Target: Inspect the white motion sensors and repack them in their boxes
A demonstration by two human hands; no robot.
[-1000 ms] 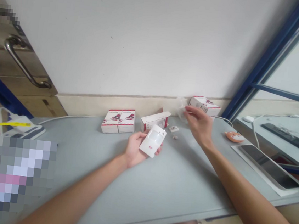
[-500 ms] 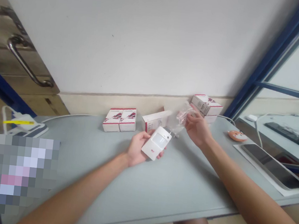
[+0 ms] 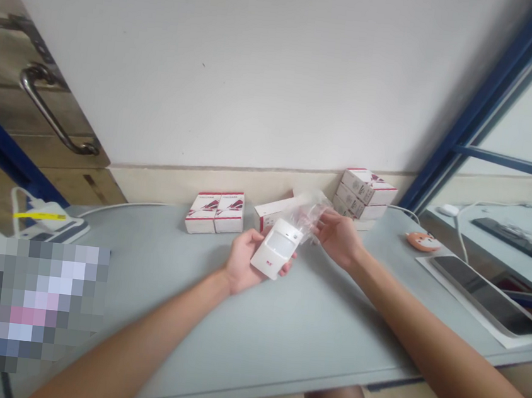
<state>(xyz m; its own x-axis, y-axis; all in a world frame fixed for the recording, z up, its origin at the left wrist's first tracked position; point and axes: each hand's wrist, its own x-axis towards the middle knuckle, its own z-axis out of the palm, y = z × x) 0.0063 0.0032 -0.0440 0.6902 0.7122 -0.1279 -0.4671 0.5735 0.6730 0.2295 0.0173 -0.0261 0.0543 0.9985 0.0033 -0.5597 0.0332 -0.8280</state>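
A white motion sensor (image 3: 276, 251) with a curved window lies tilted in my left hand (image 3: 242, 261), its fingers wrapped round the back. My right hand (image 3: 338, 237) pinches a clear plastic bag (image 3: 310, 216), which meets the upper end of the sensor. Whether the bag covers that end or only touches it, I cannot tell. Behind the two hands lies a white box (image 3: 268, 211) with red edges, partly hidden by the bag and the sensor.
Two red-and-white boxes (image 3: 216, 211) sit against the wall, and a stack of similar boxes (image 3: 366, 194) stands right of centre. An orange mouse (image 3: 422, 241) and a dark phone-like slab (image 3: 486, 295) lie right. A power strip (image 3: 61, 226) with cables is left.
My right hand has moved left and down, bringing the plastic bag against the sensor's upper end. My left hand keeps hold of the sensor in nearly the same place.
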